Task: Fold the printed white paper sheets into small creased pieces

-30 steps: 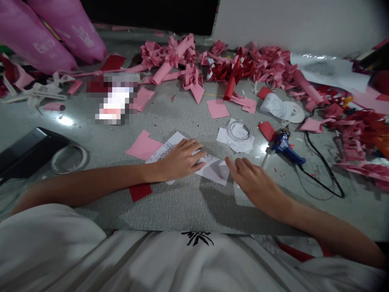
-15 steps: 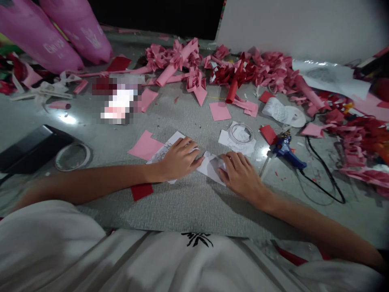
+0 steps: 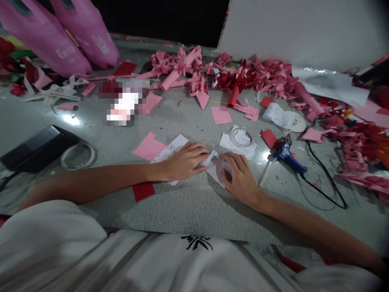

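Observation:
A folded piece of white paper (image 3: 215, 169) lies on the grey table between my two hands. My left hand (image 3: 189, 160) rests over its left edge, fingers bent and thumb a little apart, holding it. From the other side my right hand (image 3: 240, 175) has its fingertips and thumb on the paper's right part. Beneath my left hand lies a white sheet with dark markings (image 3: 174, 147), partly covered by the palm. Pink paper (image 3: 148, 147) sticks out beside that sheet, and a red paper piece (image 3: 144, 191) is below my left wrist.
A blue glue gun (image 3: 288, 155) with a black cord lies to the right. One tape roll (image 3: 242, 136) sits on white scraps; another roll (image 3: 77, 157) is by a black device (image 3: 39, 148). Pink paper pieces (image 3: 182, 65) line the back, near pink bottles (image 3: 88, 36).
The view has shifted slightly. My left hand's thumb and fingers have moved a little across the white paper, and the right fingers have drawn nearer its upper edge.

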### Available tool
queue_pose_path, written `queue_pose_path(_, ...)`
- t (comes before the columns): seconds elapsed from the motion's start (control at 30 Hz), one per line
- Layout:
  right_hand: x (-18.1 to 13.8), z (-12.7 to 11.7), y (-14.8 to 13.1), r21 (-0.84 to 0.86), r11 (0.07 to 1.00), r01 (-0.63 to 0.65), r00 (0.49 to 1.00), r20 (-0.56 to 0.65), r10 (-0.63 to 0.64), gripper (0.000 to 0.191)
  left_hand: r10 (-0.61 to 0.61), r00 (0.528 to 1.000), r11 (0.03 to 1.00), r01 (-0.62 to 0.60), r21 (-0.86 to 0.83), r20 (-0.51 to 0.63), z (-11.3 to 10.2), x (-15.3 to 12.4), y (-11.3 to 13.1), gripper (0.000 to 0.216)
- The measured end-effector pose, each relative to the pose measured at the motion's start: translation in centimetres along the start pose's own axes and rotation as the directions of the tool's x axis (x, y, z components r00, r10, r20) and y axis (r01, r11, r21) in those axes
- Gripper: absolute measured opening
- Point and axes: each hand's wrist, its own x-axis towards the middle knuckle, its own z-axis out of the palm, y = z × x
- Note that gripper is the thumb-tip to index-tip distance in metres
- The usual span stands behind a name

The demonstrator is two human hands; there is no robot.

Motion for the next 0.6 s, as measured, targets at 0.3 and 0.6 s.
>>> queue_pose_path(0.3,-0.2,0.5,0.4,0.120,0.992,-0.032,0.999,-0.029,0.035,0.070,-0.027,1.000,0.936,0.024,-0.350,-0.004,-0.7,0.4,0.1,0.035)
queue_pose_path(0.6,-0.8,-0.2,-0.2,0.362,0.932,0.023,0.974,-0.218,0.061,0.038,-0.336,0.934,0.723,0.338,-0.603,0.120,-1.5,1.1,1.4,0.015)
